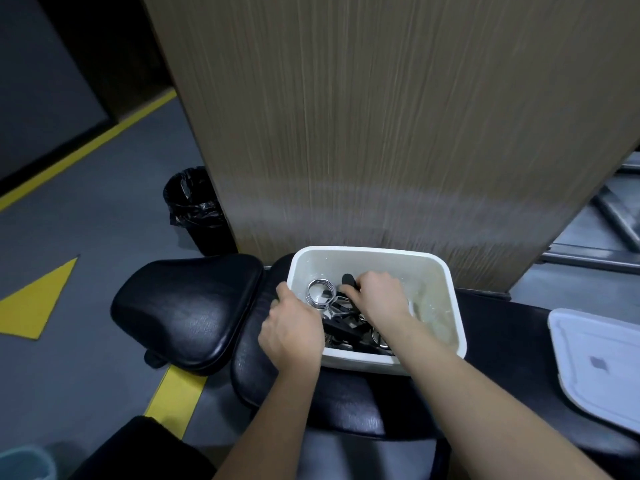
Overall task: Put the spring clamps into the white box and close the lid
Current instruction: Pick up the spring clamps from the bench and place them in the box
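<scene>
The white box point(446, 278) stands open on a black padded bench point(346, 407). Inside it lie several spring clamps with chrome coils and black handles; one chrome coil point(320, 294) shows at the box's left. My right hand point(381, 292) reaches down into the box and is shut on a clamp's black handle point(348, 281). My left hand point(291, 330) grips the box's left rim, fingers over the edge. The white lid point(595, 362) lies flat on the bench to the right, apart from the box.
A wood-grain panel point(381, 133) rises directly behind the box. A black-lined waste bin point(197, 209) stands on the grey floor at the left, by yellow floor markings point(38, 299). Metal frame bars point(609, 216) sit at the right. A separate bench pad point(187, 306) lies left.
</scene>
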Demonstrator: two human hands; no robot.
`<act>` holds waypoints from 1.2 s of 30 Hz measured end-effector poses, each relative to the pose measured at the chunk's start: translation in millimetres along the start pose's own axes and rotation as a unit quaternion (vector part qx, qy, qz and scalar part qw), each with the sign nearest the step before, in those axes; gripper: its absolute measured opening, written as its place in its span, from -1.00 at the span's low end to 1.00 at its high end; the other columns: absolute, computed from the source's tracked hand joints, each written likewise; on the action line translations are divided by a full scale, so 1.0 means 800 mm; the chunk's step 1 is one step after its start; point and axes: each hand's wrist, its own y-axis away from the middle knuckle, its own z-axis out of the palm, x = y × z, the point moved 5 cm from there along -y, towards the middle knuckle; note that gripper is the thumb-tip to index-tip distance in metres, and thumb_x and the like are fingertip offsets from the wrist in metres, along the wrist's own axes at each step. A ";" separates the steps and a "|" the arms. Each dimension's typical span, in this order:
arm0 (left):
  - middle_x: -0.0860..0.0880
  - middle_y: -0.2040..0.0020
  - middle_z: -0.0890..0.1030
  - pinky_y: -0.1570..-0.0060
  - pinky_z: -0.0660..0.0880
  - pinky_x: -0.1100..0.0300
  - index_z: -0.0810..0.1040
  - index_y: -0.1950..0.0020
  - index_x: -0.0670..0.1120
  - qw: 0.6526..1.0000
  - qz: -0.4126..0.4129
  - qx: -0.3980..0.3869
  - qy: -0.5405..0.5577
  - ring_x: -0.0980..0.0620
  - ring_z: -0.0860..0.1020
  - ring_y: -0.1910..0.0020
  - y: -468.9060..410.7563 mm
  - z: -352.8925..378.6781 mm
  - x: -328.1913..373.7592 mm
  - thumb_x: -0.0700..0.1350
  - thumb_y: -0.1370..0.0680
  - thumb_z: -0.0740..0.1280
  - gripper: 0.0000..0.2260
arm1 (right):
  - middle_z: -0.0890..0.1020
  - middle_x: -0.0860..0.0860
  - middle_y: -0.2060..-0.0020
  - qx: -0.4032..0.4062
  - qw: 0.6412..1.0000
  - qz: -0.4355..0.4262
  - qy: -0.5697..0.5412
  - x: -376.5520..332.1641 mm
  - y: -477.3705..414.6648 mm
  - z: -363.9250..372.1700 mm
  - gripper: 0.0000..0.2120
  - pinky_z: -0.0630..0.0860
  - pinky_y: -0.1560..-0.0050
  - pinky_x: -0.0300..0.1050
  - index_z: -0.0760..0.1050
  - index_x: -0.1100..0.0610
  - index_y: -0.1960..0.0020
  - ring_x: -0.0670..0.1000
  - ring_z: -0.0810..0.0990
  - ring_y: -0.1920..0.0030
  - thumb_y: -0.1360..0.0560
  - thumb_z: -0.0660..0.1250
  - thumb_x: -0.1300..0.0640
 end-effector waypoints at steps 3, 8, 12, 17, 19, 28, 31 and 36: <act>-0.17 -0.01 0.66 0.24 0.34 0.04 0.44 -0.21 -0.09 1.000 0.003 0.007 0.007 -0.27 0.62 0.04 0.001 0.000 -0.001 -0.12 -0.60 0.11 -0.77 | 0.67 0.11 0.27 0.012 1.000 -0.005 -0.006 0.003 0.001 -0.001 -0.50 0.52 0.22 -0.04 0.57 0.14 0.22 0.23 0.64 0.17 -0.52 0.26 -0.30; -0.17 -0.01 0.65 0.24 0.34 0.04 0.43 -0.20 -0.09 1.000 0.005 0.003 0.002 -0.27 0.62 0.04 0.000 0.000 0.001 -0.12 -0.59 0.12 -0.77 | 0.67 0.03 0.37 -0.053 0.996 0.023 -0.071 0.016 0.012 -0.002 -0.38 0.62 0.09 -0.02 0.68 0.10 0.11 0.14 0.65 0.22 -0.34 0.31 -0.47; -0.18 -0.02 0.65 0.22 0.38 0.03 0.44 -0.19 -0.11 1.000 0.001 0.001 0.006 -0.28 0.62 0.03 0.000 -0.003 0.003 -0.13 -0.58 0.13 -0.78 | 0.73 0.05 0.21 -0.072 0.972 0.038 -0.222 0.033 0.024 -0.028 -0.57 0.57 0.14 -0.12 0.61 0.07 -0.14 0.04 0.69 0.18 -0.49 0.36 -0.24; -0.18 -0.02 0.65 0.18 0.45 0.00 0.44 -0.18 -0.12 1.000 0.009 0.000 0.013 -0.29 0.62 0.03 0.002 -0.005 0.002 -0.13 -0.57 0.14 -0.78 | 0.69 0.06 0.04 0.245 0.963 -0.018 -0.115 0.077 0.067 -0.093 -0.78 0.54 -0.01 0.03 0.65 0.12 -0.13 0.16 0.62 0.01 -0.56 0.29 0.14; -0.19 -0.03 0.66 0.18 0.44 0.00 0.45 -0.17 -0.12 1.000 0.014 0.003 0.013 -0.29 0.62 0.02 0.001 -0.004 0.003 -0.14 -0.57 0.14 -0.78 | 0.60 0.07 -0.25 0.231 0.971 0.013 -0.059 0.102 0.078 -0.088 -0.64 0.50 -0.14 0.09 0.53 0.11 -0.33 0.22 0.54 -0.18 -0.54 0.30 0.14; -0.24 -0.03 0.64 0.17 0.40 0.00 0.51 -0.16 -0.11 1.000 0.020 0.005 0.004 -0.31 0.60 0.00 -0.004 -0.004 0.005 -0.14 -0.57 0.13 -0.76 | 0.02 -0.31 -0.58 0.069 0.975 0.112 -0.180 0.131 0.076 -0.050 -0.37 0.41 -0.05 -0.10 0.33 0.05 -0.51 0.13 0.50 -0.33 -0.48 0.07 0.40; -0.25 0.00 0.64 0.14 0.44 -0.01 0.53 -0.12 -0.11 1.000 0.020 -0.004 0.010 -0.32 0.60 0.01 -0.007 -0.006 0.004 -0.15 -0.56 0.14 -0.78 | -0.01 -0.31 -0.58 0.061 0.975 0.120 -0.179 0.128 0.078 -0.053 -0.40 0.35 -0.01 -0.12 0.35 0.08 -0.50 0.16 0.52 -0.29 -0.49 0.07 0.39; -0.25 -0.05 0.63 0.08 0.48 -0.03 0.53 -0.18 -0.09 0.998 0.044 -0.032 0.003 -0.33 0.58 -0.03 -0.012 -0.010 0.001 -0.14 -0.58 0.12 -0.74 | -0.04 -0.28 -0.59 0.065 0.968 0.126 -0.207 0.126 0.100 -0.052 -0.45 0.46 -0.10 -0.09 0.37 0.14 -0.47 0.15 0.53 -0.28 -0.52 0.08 0.41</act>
